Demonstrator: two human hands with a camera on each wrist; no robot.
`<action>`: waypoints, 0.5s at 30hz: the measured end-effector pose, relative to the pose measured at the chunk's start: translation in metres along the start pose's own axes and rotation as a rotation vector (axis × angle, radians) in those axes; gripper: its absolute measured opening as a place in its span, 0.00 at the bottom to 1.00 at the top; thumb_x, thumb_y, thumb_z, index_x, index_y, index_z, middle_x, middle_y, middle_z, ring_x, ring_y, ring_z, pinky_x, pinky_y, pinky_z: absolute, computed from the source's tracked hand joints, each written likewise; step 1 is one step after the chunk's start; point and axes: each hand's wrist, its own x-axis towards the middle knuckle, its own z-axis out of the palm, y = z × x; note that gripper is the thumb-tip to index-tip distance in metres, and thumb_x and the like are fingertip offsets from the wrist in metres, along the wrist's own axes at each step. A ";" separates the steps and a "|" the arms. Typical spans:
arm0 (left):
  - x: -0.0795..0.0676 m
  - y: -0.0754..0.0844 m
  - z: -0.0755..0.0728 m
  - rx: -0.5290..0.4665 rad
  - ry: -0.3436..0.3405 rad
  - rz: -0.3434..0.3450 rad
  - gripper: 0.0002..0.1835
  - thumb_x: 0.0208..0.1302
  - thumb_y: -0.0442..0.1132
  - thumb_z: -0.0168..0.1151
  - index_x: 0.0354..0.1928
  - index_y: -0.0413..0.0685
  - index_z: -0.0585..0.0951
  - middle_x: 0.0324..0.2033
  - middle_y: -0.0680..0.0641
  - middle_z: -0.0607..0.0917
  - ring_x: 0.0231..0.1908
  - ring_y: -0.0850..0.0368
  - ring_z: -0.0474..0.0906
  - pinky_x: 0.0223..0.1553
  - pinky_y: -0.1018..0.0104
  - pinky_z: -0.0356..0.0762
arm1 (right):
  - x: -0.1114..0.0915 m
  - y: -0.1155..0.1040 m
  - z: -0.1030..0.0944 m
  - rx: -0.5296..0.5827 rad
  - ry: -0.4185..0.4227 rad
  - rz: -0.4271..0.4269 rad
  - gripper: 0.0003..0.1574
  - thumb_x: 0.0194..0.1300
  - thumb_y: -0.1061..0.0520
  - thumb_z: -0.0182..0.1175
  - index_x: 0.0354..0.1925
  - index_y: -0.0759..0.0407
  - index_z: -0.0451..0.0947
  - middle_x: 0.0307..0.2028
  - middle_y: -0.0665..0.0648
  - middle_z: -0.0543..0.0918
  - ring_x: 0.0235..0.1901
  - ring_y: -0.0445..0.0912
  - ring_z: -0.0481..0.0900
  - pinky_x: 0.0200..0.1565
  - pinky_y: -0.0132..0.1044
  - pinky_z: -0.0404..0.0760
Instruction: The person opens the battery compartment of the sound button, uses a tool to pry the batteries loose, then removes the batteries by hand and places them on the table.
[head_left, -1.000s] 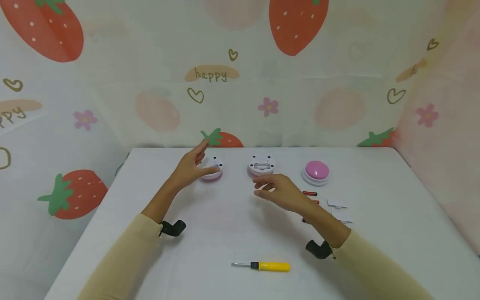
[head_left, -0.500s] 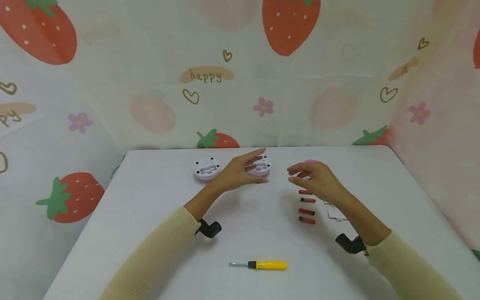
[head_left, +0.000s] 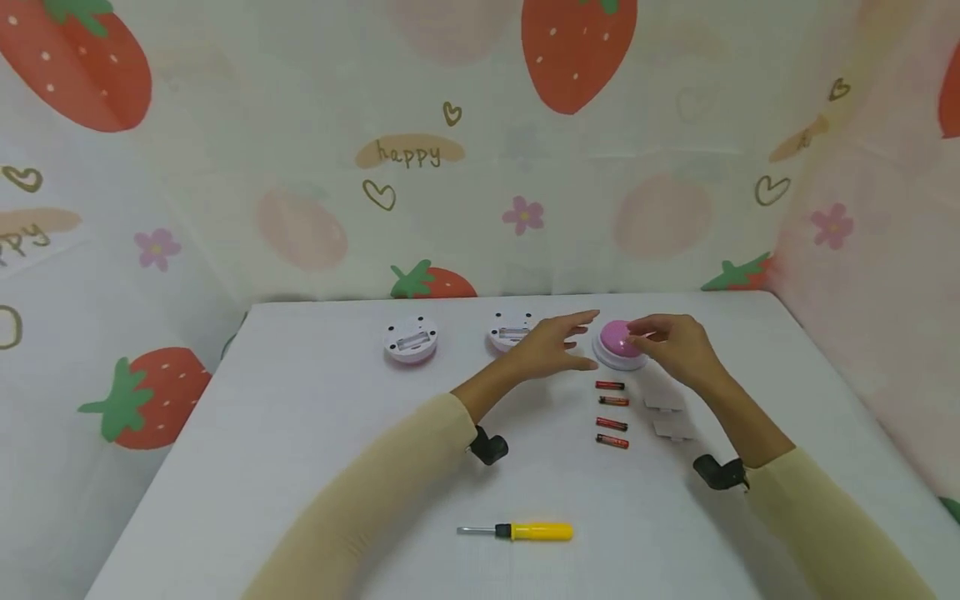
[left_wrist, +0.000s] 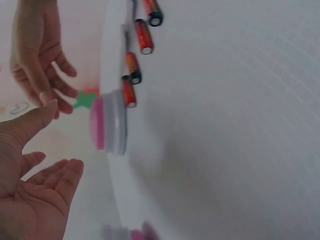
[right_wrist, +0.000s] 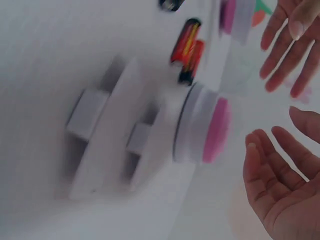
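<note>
The round pink-domed device (head_left: 618,343) is placed just beyond the row of red batteries (head_left: 613,401) on the table (head_left: 300,467), its white base (right_wrist: 190,122) set down and its dome (right_wrist: 217,131) turned upward. The left hand (head_left: 553,348) is held raised beyond the row and to its left, fingers extended, thumb spread, nothing grasped; the right hand (head_left: 675,345) is held beyond the row and to its right, fingers loosely bent, likewise with nothing grasped, and in the wrist views the device is touched by neither. A light, stiff plastic shell is suggested, though whether cells are fitted inside, and so the true weight, cannot be told. The dome is judged slippery and perhaps likely to yield under pressure, so a hold would best be taken low, on opposite sides of the base, without hard squeezing. By two overturned devices (head_left: 410,342), beyond the row and leftward, a recessed underside is shown.
</note>
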 end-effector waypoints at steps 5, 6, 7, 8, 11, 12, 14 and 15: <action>0.023 -0.005 0.019 0.090 -0.002 -0.094 0.46 0.63 0.40 0.73 0.79 0.51 0.60 0.75 0.48 0.65 0.70 0.52 0.69 0.62 0.67 0.75 | 0.009 0.019 0.000 -0.014 0.008 0.062 0.28 0.70 0.56 0.65 0.62 0.69 0.76 0.58 0.71 0.80 0.57 0.65 0.77 0.54 0.59 0.82; 0.026 -0.005 0.021 0.105 0.008 -0.112 0.46 0.63 0.40 0.73 0.79 0.51 0.60 0.75 0.48 0.66 0.69 0.52 0.69 0.62 0.66 0.76 | 0.011 0.022 0.000 -0.011 -0.004 0.077 0.29 0.69 0.57 0.65 0.64 0.70 0.75 0.59 0.71 0.79 0.58 0.65 0.76 0.54 0.58 0.82; 0.029 -0.006 0.022 0.118 0.019 -0.122 0.45 0.63 0.40 0.73 0.79 0.50 0.60 0.75 0.47 0.66 0.69 0.51 0.70 0.62 0.65 0.76 | 0.013 0.024 0.001 -0.010 -0.017 0.092 0.31 0.69 0.57 0.66 0.65 0.70 0.73 0.60 0.72 0.78 0.59 0.66 0.75 0.55 0.58 0.81; 0.032 -0.007 0.024 0.130 0.024 -0.131 0.45 0.64 0.40 0.73 0.79 0.50 0.60 0.74 0.46 0.67 0.68 0.51 0.71 0.62 0.64 0.76 | 0.015 0.026 0.001 -0.009 -0.034 0.108 0.33 0.68 0.57 0.66 0.66 0.70 0.72 0.61 0.72 0.77 0.60 0.66 0.74 0.56 0.58 0.81; 0.036 -0.009 0.025 0.144 0.027 -0.150 0.44 0.64 0.39 0.72 0.78 0.48 0.60 0.74 0.45 0.67 0.68 0.49 0.71 0.65 0.61 0.74 | 0.019 0.027 0.006 -0.011 -0.087 0.140 0.40 0.66 0.56 0.68 0.69 0.72 0.67 0.63 0.74 0.74 0.61 0.67 0.73 0.59 0.58 0.79; 0.038 -0.009 0.026 0.146 0.022 -0.160 0.44 0.64 0.39 0.72 0.78 0.47 0.61 0.73 0.44 0.68 0.69 0.49 0.70 0.66 0.61 0.72 | 0.021 0.028 0.008 -0.016 -0.100 0.148 0.42 0.66 0.56 0.69 0.70 0.72 0.65 0.63 0.75 0.73 0.61 0.67 0.73 0.60 0.59 0.78; 0.042 -0.010 0.029 0.148 0.011 -0.186 0.44 0.64 0.39 0.72 0.78 0.46 0.61 0.73 0.45 0.68 0.71 0.50 0.67 0.69 0.61 0.67 | 0.023 0.030 0.011 -0.013 -0.124 0.158 0.46 0.64 0.56 0.70 0.71 0.74 0.62 0.64 0.76 0.72 0.62 0.68 0.72 0.61 0.59 0.77; 0.044 -0.011 0.031 0.148 0.007 -0.198 0.44 0.63 0.39 0.73 0.78 0.46 0.61 0.73 0.45 0.68 0.72 0.51 0.66 0.71 0.62 0.65 | 0.025 0.031 0.012 -0.014 -0.134 0.161 0.48 0.64 0.56 0.71 0.72 0.75 0.60 0.64 0.76 0.71 0.62 0.68 0.71 0.62 0.59 0.76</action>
